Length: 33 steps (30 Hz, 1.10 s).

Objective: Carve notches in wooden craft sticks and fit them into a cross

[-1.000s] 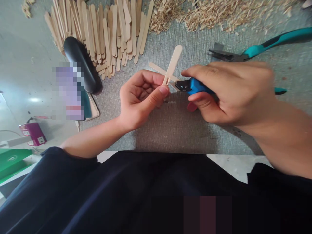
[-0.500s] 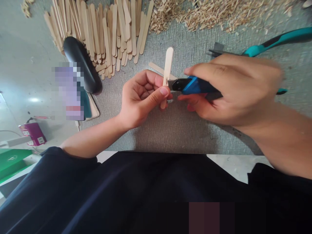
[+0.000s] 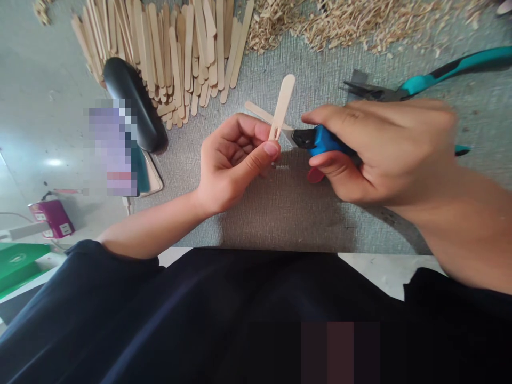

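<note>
My left hand (image 3: 236,165) pinches a wooden craft stick (image 3: 283,104) between thumb and fingers, its rounded end pointing up and slightly right. A small notch shows in the stick just above my thumb. In my right hand (image 3: 384,149) is a blue and black utility knife (image 3: 322,140), gripped with the blade toward the left. The blade lies against or just beside the notch; I cannot tell whether it touches. Another craft stick (image 3: 258,111) rests on the table behind the held one. Part of a red object (image 3: 315,175) peeks out under my right hand.
A pile of craft sticks (image 3: 188,53) lies at the back left, with wood shavings (image 3: 344,26) to its right. Teal-handled pliers (image 3: 424,80) lie beyond my right hand. A black case (image 3: 134,104), a phone (image 3: 150,176) and a purple power adapter (image 3: 54,218) are at left.
The held craft stick has tilted, its top leaning further right. My right hand and the utility knife have shifted slightly, and the notch and blade show more clearly.
</note>
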Available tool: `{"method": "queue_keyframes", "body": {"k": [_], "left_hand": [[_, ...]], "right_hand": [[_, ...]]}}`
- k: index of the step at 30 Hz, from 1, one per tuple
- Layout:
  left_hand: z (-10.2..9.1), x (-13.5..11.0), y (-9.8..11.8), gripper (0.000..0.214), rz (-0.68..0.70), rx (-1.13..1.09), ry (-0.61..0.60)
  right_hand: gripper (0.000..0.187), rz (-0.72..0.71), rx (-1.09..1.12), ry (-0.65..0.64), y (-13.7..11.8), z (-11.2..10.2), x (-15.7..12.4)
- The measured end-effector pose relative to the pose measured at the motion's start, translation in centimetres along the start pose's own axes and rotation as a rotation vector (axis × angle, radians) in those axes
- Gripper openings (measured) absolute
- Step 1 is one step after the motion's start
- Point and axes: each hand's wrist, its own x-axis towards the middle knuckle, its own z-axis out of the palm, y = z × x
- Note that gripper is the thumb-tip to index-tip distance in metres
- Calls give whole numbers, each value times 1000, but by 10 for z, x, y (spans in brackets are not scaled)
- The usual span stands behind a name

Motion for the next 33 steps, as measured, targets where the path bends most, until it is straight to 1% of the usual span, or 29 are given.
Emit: {"method": "queue_keyframes", "body": {"k": [7, 11, 16, 19, 22, 25, 27, 29, 33], "left_hand": [[-1, 1, -4, 53, 68, -1, -32], [-1, 1, -2, 57, 56, 1, -43], [-2, 1, 2, 62, 24, 20, -47], [-3, 1, 4, 65, 25, 42, -52], [-3, 2, 7, 60, 84, 17, -71], [-4, 2, 10, 53, 149, -9, -69], [-5, 2, 11, 53, 132, 19, -65], [-6, 1, 11, 58, 95, 73, -58], [-7, -1, 12, 60, 107, 153, -28]], "right_hand": [[48, 3, 23, -6, 0, 3, -2], [49, 9, 32, -23, 0, 2, -1], [51, -28, 61, 14, -3, 0, 1], [47, -28, 92, -10, -4, -2, 1], [44, -36, 109, -20, -5, -3, 0], [47, -38, 104, -25, -6, -3, 0], [52, -34, 88, -23, -7, -2, 1], [56, -37, 77, -24, -7, -1, 1], [55, -43, 74, -23, -7, -1, 0]]}}
